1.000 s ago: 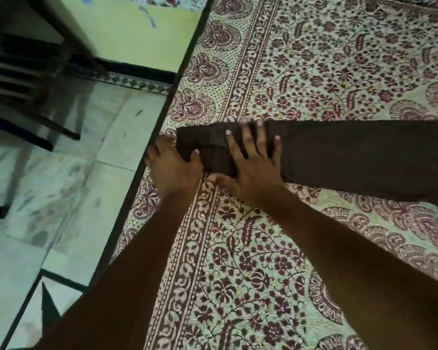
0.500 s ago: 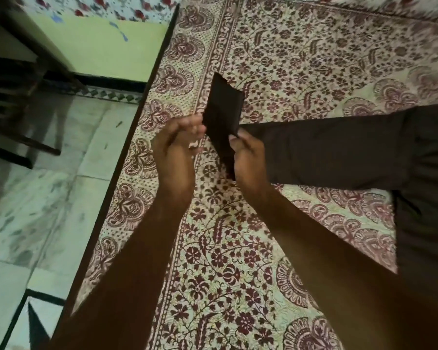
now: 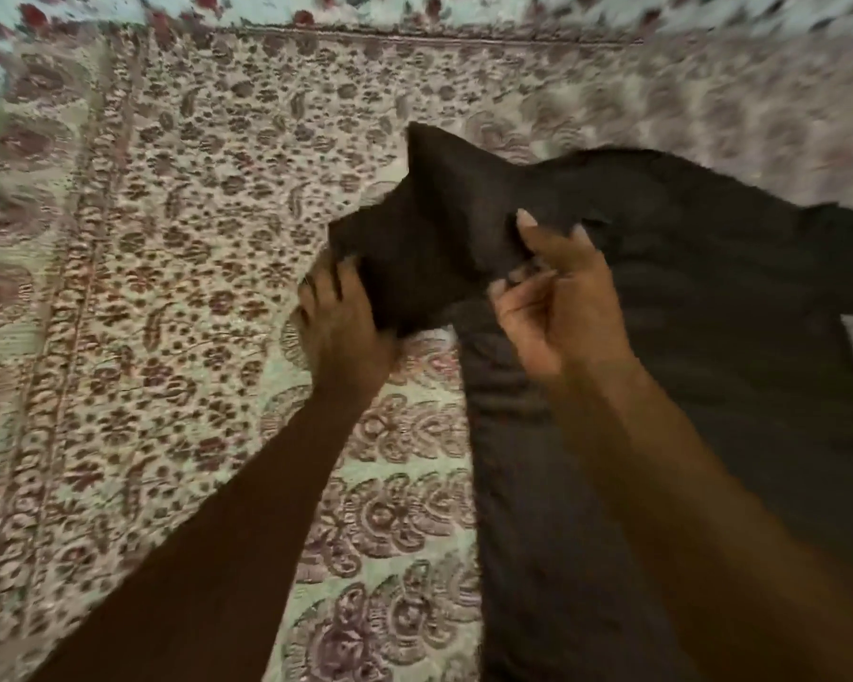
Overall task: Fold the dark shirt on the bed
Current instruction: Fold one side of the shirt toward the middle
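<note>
Head cam only, and it's pretty motion-blurred, so take the fine detail with a grain of salt. The dark shirt (image 3: 710, 347) is lying on the right half of the bed, body spread flat over the patterned bedspread (image 3: 168, 297), running from the near edge up to about the middle. Its sleeve (image 3: 439, 209) is bunched up on the left side of the shirt, with one corner poking up toward the far side. The left hand (image 3: 341, 317) has its fingers curled onto the sleeve's left edge, down low against the bedspread, grasping the cloth. The right hand (image 3: 562, 307) is just to the right of it, fingers curled and pinching a fold of the sleeve where it meets the body. Both forearms come in from the near side. Along the far edge there's a lighter cloth with red flowers (image 3: 414, 7).
</note>
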The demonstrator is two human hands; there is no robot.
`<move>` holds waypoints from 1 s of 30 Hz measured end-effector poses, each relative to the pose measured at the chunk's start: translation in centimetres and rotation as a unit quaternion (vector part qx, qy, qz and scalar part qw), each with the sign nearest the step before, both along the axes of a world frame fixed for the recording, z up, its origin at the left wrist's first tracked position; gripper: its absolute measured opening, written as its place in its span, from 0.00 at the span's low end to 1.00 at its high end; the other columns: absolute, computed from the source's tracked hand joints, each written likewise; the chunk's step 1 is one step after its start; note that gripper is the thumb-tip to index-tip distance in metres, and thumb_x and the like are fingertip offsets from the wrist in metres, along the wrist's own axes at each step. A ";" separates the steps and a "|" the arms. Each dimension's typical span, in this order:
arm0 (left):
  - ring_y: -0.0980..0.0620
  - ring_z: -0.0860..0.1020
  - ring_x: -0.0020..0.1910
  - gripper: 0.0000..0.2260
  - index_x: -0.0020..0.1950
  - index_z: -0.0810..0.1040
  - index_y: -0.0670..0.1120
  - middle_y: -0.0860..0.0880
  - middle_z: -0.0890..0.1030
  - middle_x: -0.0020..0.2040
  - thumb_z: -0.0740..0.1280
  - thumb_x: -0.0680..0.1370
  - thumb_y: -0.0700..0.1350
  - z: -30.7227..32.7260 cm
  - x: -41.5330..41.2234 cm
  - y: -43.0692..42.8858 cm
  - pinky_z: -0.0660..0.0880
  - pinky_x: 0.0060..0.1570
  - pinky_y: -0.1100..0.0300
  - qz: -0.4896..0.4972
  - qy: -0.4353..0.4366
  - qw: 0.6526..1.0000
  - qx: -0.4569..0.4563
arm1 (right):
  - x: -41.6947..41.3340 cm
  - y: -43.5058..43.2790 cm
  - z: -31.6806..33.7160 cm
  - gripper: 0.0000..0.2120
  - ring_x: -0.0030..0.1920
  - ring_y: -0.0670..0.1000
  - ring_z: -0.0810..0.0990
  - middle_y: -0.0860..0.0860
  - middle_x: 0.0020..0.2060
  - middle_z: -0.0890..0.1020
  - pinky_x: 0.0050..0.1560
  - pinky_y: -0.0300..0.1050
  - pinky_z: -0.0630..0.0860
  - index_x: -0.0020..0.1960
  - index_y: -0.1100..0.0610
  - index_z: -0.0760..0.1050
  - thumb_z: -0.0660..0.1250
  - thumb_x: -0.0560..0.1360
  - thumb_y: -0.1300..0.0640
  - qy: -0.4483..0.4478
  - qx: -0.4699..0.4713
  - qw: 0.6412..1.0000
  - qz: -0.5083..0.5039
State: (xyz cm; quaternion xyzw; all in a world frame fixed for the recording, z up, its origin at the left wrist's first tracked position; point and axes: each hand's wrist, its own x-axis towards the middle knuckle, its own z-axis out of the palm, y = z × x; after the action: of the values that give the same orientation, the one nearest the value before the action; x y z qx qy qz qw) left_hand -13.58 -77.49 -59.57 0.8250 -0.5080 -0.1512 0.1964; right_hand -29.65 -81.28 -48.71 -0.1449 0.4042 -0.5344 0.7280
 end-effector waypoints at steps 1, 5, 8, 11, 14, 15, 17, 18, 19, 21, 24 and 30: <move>0.33 0.64 0.75 0.40 0.78 0.65 0.42 0.38 0.65 0.78 0.76 0.69 0.46 0.0 -1.0 -0.8 0.66 0.68 0.36 0.011 -0.006 1.000 0.011 | -2.6 -0.7 0.3 0.13 0.30 0.45 0.81 0.49 0.33 0.83 0.32 0.39 0.77 0.43 0.53 0.72 0.65 0.80 0.69 0.009 -0.010 1.000 -0.017; 0.33 0.68 0.72 0.33 0.74 0.70 0.42 0.38 0.68 0.75 0.68 0.68 0.34 0.2 -4.8 -3.5 0.71 0.65 0.36 0.017 0.068 0.997 -0.016 | -12.8 -4.3 0.6 0.14 0.39 0.50 0.85 0.54 0.44 0.84 0.38 0.44 0.82 0.54 0.55 0.74 0.62 0.80 0.73 0.028 -0.008 0.991 -0.131; 0.35 0.66 0.76 0.34 0.79 0.68 0.45 0.40 0.66 0.79 0.68 0.72 0.35 0.4 -8.9 -5.2 0.66 0.71 0.37 -0.042 0.077 0.996 -0.008 | -19.8 -7.4 0.0 0.18 0.34 0.49 0.82 0.53 0.40 0.82 0.33 0.41 0.78 0.54 0.52 0.71 0.60 0.79 0.74 0.052 0.010 0.982 -0.179; 0.42 0.59 0.81 0.34 0.82 0.64 0.49 0.46 0.60 0.83 0.69 0.76 0.40 0.2 -12.6 -6.9 0.57 0.77 0.38 -0.065 0.053 0.996 0.006 | -26.2 -10.4 -0.9 0.18 0.35 0.51 0.83 0.55 0.40 0.81 0.34 0.45 0.82 0.54 0.53 0.69 0.57 0.79 0.77 0.062 0.009 0.976 -0.209; 0.44 0.56 0.83 0.32 0.82 0.62 0.52 0.48 0.58 0.84 0.68 0.79 0.44 0.1 -16.4 -8.5 0.55 0.78 0.38 -0.054 0.041 0.998 0.000 | -32.0 -13.7 -1.8 0.19 0.41 0.56 0.85 0.60 0.52 0.84 0.47 0.54 0.83 0.63 0.57 0.72 0.57 0.80 0.75 0.070 0.038 0.964 -0.253; 0.44 0.56 0.83 0.31 0.82 0.62 0.52 0.48 0.58 0.84 0.67 0.80 0.45 0.1 -17.9 -9.2 0.54 0.78 0.38 -0.061 0.046 0.997 0.000 | -33.9 -14.7 -2.1 0.21 0.46 0.57 0.85 0.61 0.59 0.83 0.50 0.56 0.83 0.70 0.57 0.71 0.57 0.81 0.73 0.070 0.058 0.961 -0.261; 0.45 0.55 0.83 0.30 0.83 0.62 0.51 0.48 0.58 0.84 0.66 0.81 0.44 -0.2 -20.8 -10.3 0.51 0.80 0.40 -0.085 0.037 0.996 0.009 | -37.0 -16.5 -2.6 0.20 0.57 0.59 0.83 0.60 0.67 0.80 0.52 0.60 0.81 0.75 0.57 0.69 0.56 0.84 0.66 0.064 0.099 0.959 -0.258; 0.46 0.54 0.84 0.30 0.83 0.62 0.52 0.49 0.58 0.84 0.66 0.81 0.45 -0.3 -22.3 -10.8 0.50 0.80 0.41 -0.094 0.025 0.995 0.012 | -38.3 -17.1 -3.0 0.17 0.58 0.59 0.81 0.60 0.68 0.79 0.50 0.60 0.80 0.72 0.58 0.72 0.54 0.86 0.61 0.059 0.115 0.960 -0.249; 0.47 0.54 0.84 0.30 0.83 0.62 0.52 0.50 0.58 0.84 0.65 0.82 0.45 -0.4 -23.5 -11.1 0.49 0.80 0.41 -0.100 0.014 0.995 0.011 | -39.3 -17.7 -3.5 0.15 0.56 0.60 0.81 0.60 0.66 0.79 0.49 0.60 0.78 0.67 0.58 0.75 0.52 0.87 0.57 0.053 0.125 0.961 -0.240; 0.48 0.54 0.84 0.30 0.83 0.61 0.53 0.51 0.59 0.84 0.65 0.82 0.45 -0.6 -25.9 -11.9 0.49 0.80 0.41 -0.112 0.003 0.994 0.001 | -41.5 -18.7 -4.2 0.19 0.52 0.60 0.80 0.60 0.61 0.81 0.55 0.63 0.76 0.61 0.57 0.77 0.49 0.88 0.51 0.044 0.112 0.964 -0.237; 0.48 0.55 0.84 0.30 0.83 0.60 0.53 0.51 0.60 0.84 0.64 0.82 0.45 -1.0 -28.3 -12.5 0.50 0.79 0.41 -0.121 0.003 0.992 -0.021 | -44.0 -19.7 -4.5 0.20 0.55 0.61 0.81 0.60 0.59 0.82 0.58 0.62 0.77 0.65 0.56 0.77 0.49 0.89 0.50 0.034 0.080 0.960 -0.265; 0.45 0.52 0.84 0.30 0.84 0.57 0.53 0.47 0.56 0.85 0.63 0.83 0.48 -2.6 -33.6 -13.8 0.51 0.80 0.39 -0.146 -0.021 0.988 0.035 | -49.4 -19.3 -7.7 0.19 0.58 0.55 0.80 0.55 0.63 0.81 0.61 0.52 0.72 0.54 0.54 0.76 0.48 0.87 0.49 0.135 0.155 0.960 -0.191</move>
State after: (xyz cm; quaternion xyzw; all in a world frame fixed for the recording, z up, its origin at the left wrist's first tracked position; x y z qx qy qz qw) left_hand -47.15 -91.29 -62.22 0.7516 -0.6211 -0.1783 0.1325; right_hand -79.03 -100.55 -56.43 -0.0216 0.5968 -0.5701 0.5642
